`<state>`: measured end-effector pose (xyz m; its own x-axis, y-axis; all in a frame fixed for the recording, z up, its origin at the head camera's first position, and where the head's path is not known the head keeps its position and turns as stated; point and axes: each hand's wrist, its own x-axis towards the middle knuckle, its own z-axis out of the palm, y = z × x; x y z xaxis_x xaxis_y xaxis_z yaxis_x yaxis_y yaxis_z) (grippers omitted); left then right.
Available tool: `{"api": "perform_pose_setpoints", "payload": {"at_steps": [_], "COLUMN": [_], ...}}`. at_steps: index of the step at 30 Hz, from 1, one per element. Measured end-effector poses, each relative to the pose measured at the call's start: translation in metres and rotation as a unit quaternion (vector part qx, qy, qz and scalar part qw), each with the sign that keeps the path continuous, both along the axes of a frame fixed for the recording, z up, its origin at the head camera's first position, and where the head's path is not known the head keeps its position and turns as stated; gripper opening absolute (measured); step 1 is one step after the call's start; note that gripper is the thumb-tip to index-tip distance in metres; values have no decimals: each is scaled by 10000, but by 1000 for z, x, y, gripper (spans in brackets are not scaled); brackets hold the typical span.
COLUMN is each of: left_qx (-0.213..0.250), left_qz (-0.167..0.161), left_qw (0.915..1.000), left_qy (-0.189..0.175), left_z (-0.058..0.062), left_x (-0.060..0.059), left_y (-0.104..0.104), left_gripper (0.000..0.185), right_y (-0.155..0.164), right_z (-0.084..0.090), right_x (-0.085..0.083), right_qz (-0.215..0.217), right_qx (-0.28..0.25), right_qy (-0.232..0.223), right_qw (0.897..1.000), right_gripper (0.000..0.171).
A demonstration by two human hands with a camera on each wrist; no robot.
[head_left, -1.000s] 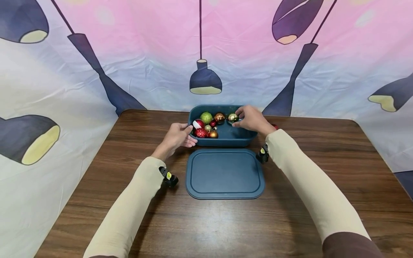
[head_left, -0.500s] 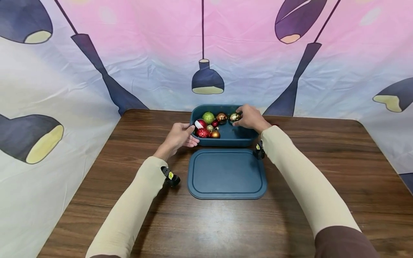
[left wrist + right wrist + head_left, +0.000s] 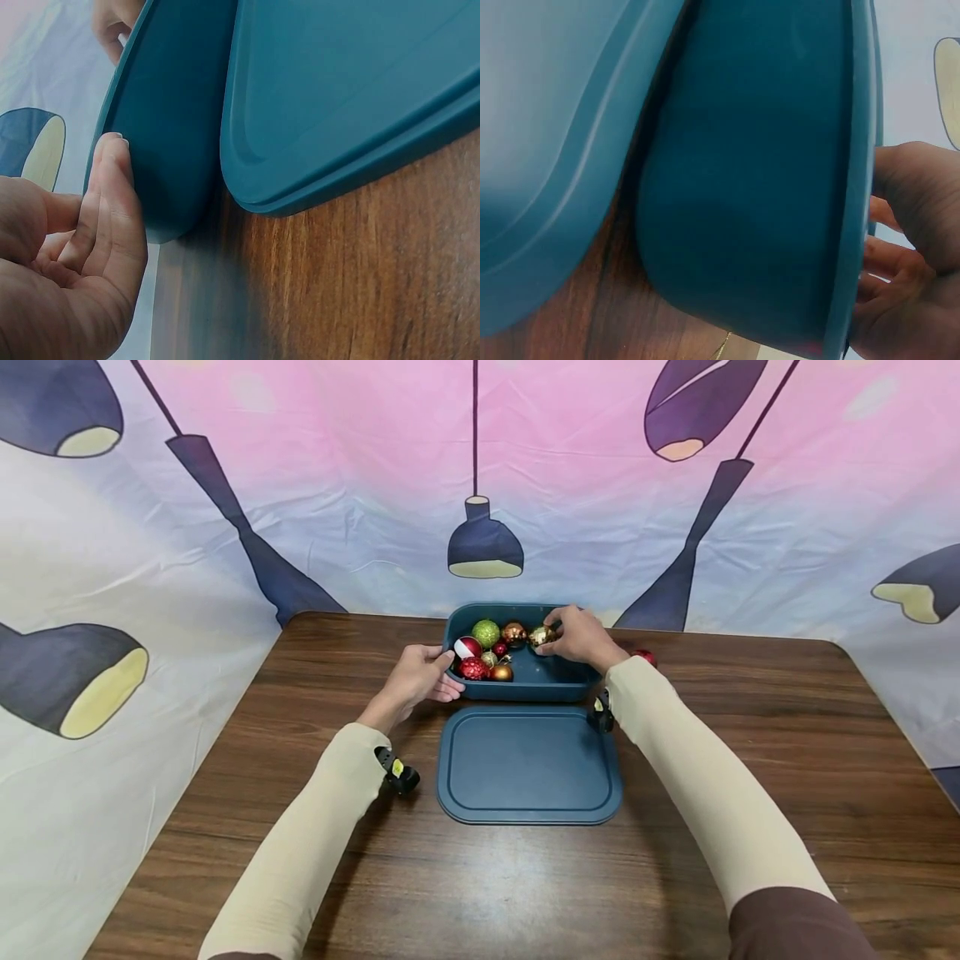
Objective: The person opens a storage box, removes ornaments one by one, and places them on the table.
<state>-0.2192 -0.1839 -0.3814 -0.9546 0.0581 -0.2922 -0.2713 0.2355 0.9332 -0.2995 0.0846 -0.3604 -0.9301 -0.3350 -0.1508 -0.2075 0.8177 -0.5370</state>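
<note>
My right hand [image 3: 577, 637] fingers pinching a glittery gold bauble [image 3: 540, 636] inside the dark teal plastic tub [image 3: 525, 687], fingertips partly hidden by its rim, left hand [image 3: 417, 676] fingers straight against the tub's left wall, matching teal flat lid [image 3: 528, 764] just in front of the tub, red bauble [image 3: 643, 656] half hidden behind my right wrist.

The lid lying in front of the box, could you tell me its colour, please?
Dark teal lid; head view.

You face a dark brown wooden tabletop [image 3: 225, 777] with rounded far corners. Behind and beside it hangs a wrinkled fabric backdrop [image 3: 360, 485], pink fading to pale blue, printed with dark hanging lamps.
</note>
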Motion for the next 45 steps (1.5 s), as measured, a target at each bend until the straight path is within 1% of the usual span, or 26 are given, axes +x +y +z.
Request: {"api": "perform_pose_setpoints", "payload": {"at_steps": [13,19,24,32,39,45], "left_qx": [23,40,-26,16,22,17], "left_qz": [-20,-16,-1,-39,-71,-85], "left_qw": [10000,10000,10000,10000,10000,10000], "left_qy": [13,12,17,29,33,18], "left_z": [0,1,0,1,1,1], "left_x": [1,2,2,1,1,1], "left_y": [-1,0,0,0,0,0], "left_gripper": [54,54,53,53,52,53], "right_y": [-4,-2,-1,7,14,23], "right_z": [-8,-8,-5,4,18,30], "right_x": [0,1,3,5,9,12], "right_qz": [115,130,226,461,760,734], "right_qx": [117,138,153,-107,-281,-309], "right_qy": [-36,-14,0,21,129,126], "right_qw": [9999,9998,9996,9989,9966,9967], "right_gripper": [60,57,56,55,54,54]}}
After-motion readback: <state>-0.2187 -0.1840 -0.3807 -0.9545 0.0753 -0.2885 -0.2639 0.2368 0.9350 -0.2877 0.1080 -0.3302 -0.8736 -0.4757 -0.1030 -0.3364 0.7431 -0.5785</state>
